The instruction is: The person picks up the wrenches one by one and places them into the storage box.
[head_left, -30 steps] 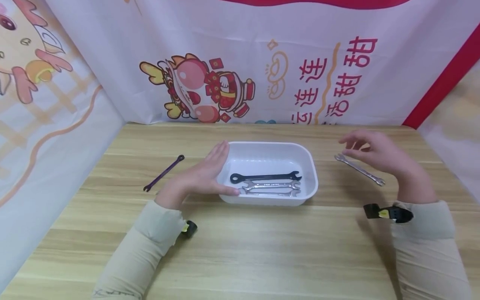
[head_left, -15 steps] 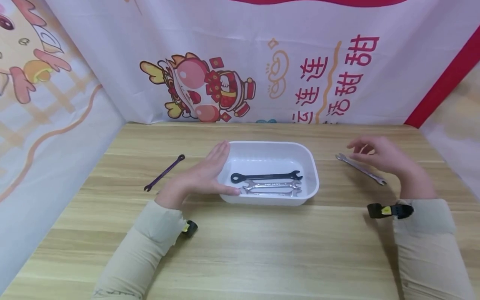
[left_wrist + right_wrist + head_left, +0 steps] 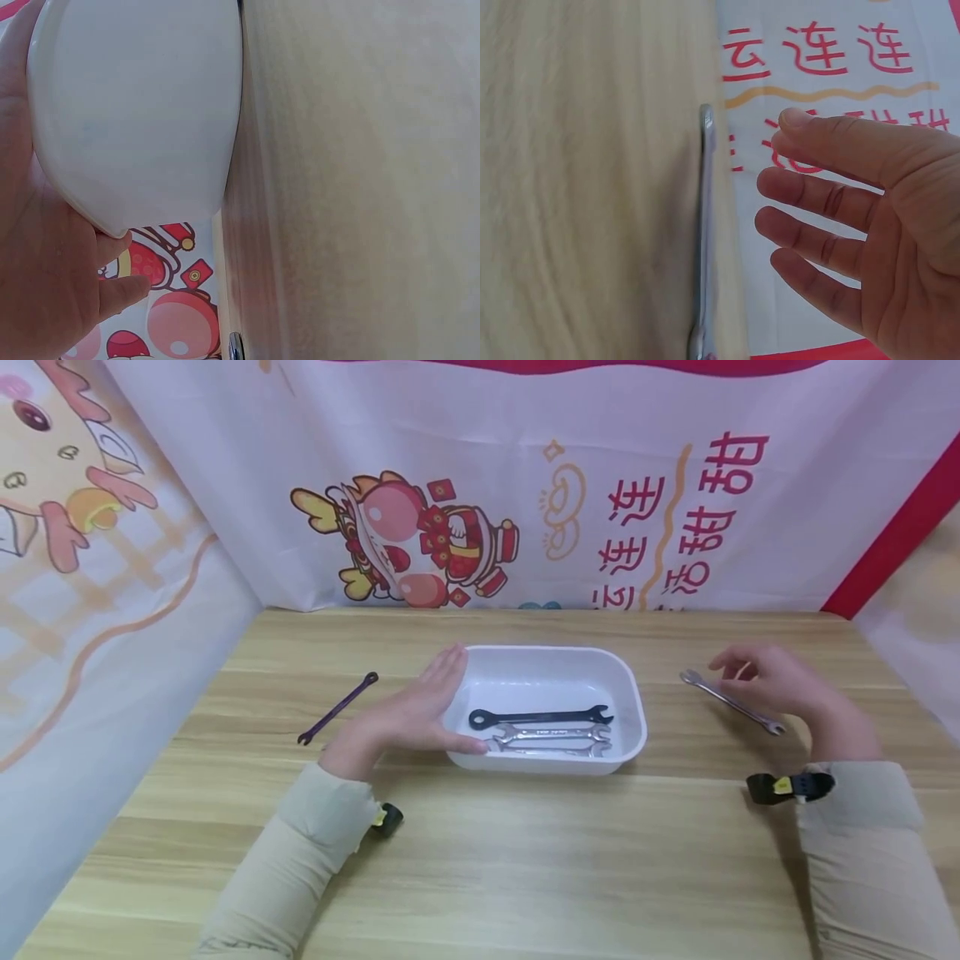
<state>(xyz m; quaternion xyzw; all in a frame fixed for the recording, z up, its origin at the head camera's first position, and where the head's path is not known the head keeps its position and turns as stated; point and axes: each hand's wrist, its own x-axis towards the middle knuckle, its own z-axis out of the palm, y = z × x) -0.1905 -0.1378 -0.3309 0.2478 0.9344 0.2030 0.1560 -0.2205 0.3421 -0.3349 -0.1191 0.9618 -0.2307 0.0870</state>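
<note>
My left hand (image 3: 420,706) rests against the left end of a white plastic tray (image 3: 633,718), fingers straight along the rim and thumb over the front corner. In the left wrist view the palm lies along the outside of the white wall (image 3: 142,112). Inside the tray lie a black combination wrench (image 3: 540,718) and two silver open-ended wrenches (image 3: 555,734). My right hand (image 3: 772,681) hovers over a silver double open-ended wrench (image 3: 731,701) on the table. The right wrist view shows loosely bent fingers holding nothing, apart from that wrench (image 3: 704,225).
A purple combination wrench (image 3: 337,708) lies slantwise on the wooden table (image 3: 540,860), left of the tray. Behind the table hangs a white printed cloth (image 3: 480,443) with red writing; another printed cloth (image 3: 120,635) closes off the left side.
My right hand has drifted right and a little nearer along the silver wrench, which stays on the table. The left hand keeps its place at the tray. The head view has shifted slightly.
</note>
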